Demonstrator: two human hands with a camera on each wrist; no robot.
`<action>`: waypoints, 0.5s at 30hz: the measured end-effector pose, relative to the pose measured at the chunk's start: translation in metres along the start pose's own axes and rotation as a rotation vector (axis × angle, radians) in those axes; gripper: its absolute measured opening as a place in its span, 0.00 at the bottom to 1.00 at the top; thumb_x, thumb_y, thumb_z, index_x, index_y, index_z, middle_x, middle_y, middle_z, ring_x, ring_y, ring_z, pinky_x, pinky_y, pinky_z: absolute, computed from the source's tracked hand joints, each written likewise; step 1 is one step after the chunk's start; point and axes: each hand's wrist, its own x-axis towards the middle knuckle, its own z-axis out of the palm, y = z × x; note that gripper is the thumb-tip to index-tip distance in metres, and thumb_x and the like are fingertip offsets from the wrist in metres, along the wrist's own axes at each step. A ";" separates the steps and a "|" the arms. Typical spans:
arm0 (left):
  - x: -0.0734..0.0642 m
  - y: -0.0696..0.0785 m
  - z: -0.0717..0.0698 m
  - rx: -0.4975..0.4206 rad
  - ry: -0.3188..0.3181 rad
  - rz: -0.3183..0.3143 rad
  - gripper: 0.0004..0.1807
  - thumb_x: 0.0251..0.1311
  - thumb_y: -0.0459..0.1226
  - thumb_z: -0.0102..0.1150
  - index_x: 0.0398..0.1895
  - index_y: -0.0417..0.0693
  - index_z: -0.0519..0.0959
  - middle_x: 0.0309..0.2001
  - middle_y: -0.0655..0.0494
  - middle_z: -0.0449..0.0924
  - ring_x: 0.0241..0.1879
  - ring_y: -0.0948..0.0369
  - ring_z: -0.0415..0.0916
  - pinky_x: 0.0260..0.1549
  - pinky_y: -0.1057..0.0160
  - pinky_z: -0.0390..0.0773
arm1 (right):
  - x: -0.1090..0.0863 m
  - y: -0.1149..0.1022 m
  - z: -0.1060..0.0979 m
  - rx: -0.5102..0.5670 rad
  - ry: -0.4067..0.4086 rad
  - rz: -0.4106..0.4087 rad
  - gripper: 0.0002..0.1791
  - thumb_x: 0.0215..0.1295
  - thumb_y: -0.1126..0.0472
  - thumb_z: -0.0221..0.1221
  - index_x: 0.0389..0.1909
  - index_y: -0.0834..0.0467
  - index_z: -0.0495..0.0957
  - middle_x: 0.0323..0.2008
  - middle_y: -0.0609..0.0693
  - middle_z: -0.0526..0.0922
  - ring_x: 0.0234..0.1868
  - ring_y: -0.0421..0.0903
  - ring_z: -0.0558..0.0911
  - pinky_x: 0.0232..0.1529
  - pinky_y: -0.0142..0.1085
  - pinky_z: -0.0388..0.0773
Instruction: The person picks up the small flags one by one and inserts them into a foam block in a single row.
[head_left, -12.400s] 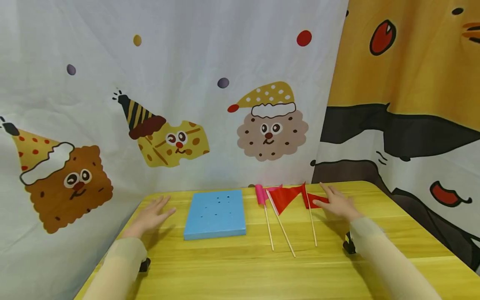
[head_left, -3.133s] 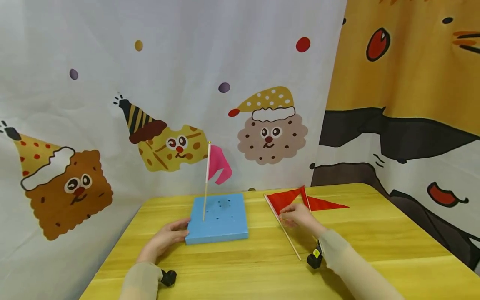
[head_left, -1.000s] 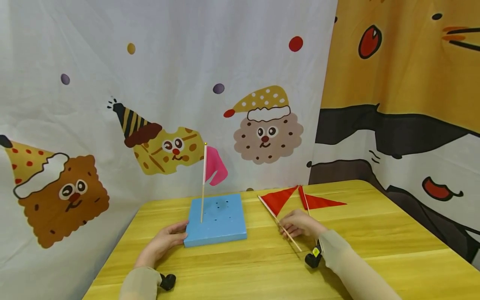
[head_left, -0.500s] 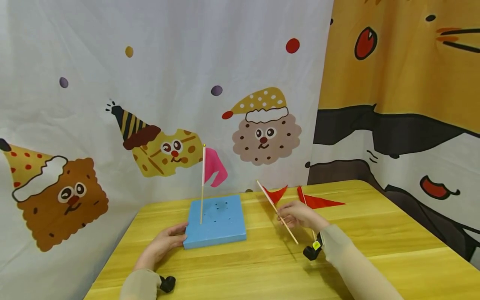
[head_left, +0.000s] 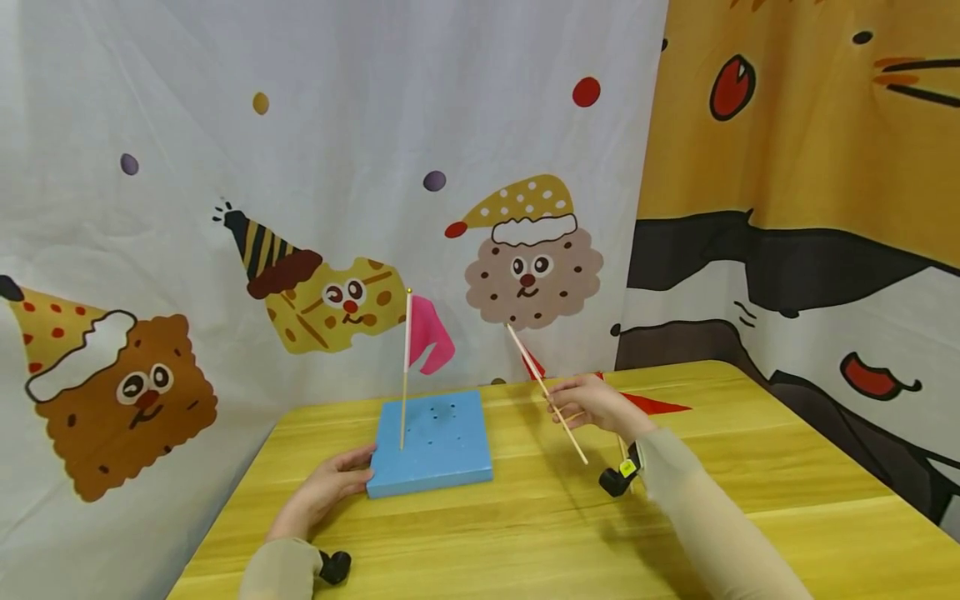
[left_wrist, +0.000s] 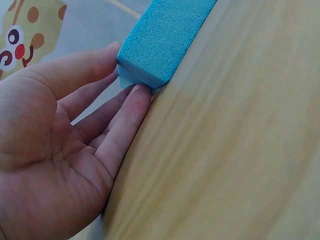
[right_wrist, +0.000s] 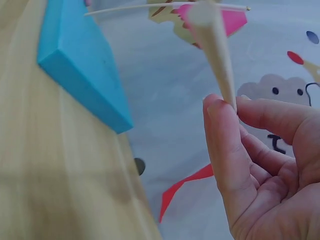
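My left hand [head_left: 324,492] holds the left edge of a blue foam block [head_left: 450,458], thumb and fingertips at its corner in the left wrist view. Several small holes dot the block's top. A flag with pink cloth [head_left: 429,337] stands upright in it on a thin stick. My right hand [head_left: 596,408] pinches the wooden stick [head_left: 572,437] of a red triangular flag [head_left: 534,364], raised off the table and tilted to the left. Most of its cloth is turned away. Another red flag [head_left: 652,403] lies behind the right hand, partly hidden.
Everything is on a yellow wood-grain table [head_left: 525,542]. A cartoon-printed curtain [head_left: 360,100] hangs right behind its back edge. Black wrist cameras [head_left: 335,567] are strapped to both wrists.
My right hand has lifted the red flag off the table and tipped its top end up. The pink flag was planted in the block earlier. My left hand has stayed at the block.
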 end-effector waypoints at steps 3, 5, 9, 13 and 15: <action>0.001 0.000 0.000 0.001 -0.004 -0.001 0.37 0.66 0.36 0.59 0.74 0.35 0.55 0.71 0.28 0.48 0.65 0.43 0.63 0.55 0.53 0.75 | 0.001 -0.010 0.002 0.006 0.007 -0.005 0.14 0.67 0.64 0.59 0.49 0.69 0.78 0.34 0.56 0.85 0.30 0.47 0.85 0.27 0.36 0.83; 0.001 0.000 -0.001 0.000 -0.004 -0.003 0.37 0.66 0.36 0.59 0.74 0.35 0.55 0.71 0.28 0.48 0.64 0.43 0.64 0.55 0.54 0.75 | 0.002 -0.016 0.002 0.010 0.013 -0.004 0.14 0.67 0.64 0.59 0.49 0.68 0.78 0.34 0.56 0.85 0.31 0.48 0.86 0.27 0.36 0.83; 0.002 -0.002 -0.001 -0.004 -0.005 -0.003 0.37 0.66 0.36 0.59 0.74 0.36 0.55 0.71 0.27 0.48 0.63 0.44 0.65 0.54 0.54 0.75 | 0.002 -0.023 0.003 0.010 0.028 -0.009 0.14 0.67 0.64 0.59 0.49 0.68 0.78 0.33 0.56 0.84 0.33 0.49 0.86 0.26 0.36 0.83; 0.002 -0.002 -0.001 -0.006 -0.004 0.001 0.37 0.66 0.36 0.59 0.74 0.35 0.55 0.71 0.27 0.48 0.64 0.44 0.64 0.54 0.54 0.75 | 0.004 -0.025 0.008 0.016 0.046 -0.022 0.14 0.67 0.65 0.59 0.49 0.69 0.77 0.33 0.56 0.84 0.32 0.50 0.86 0.27 0.37 0.83; 0.003 -0.002 -0.001 -0.008 -0.005 0.002 0.37 0.66 0.35 0.59 0.74 0.35 0.55 0.71 0.26 0.48 0.64 0.43 0.64 0.54 0.54 0.75 | 0.006 -0.023 0.013 0.021 0.056 -0.029 0.14 0.67 0.65 0.59 0.49 0.69 0.77 0.33 0.56 0.84 0.33 0.51 0.86 0.28 0.38 0.84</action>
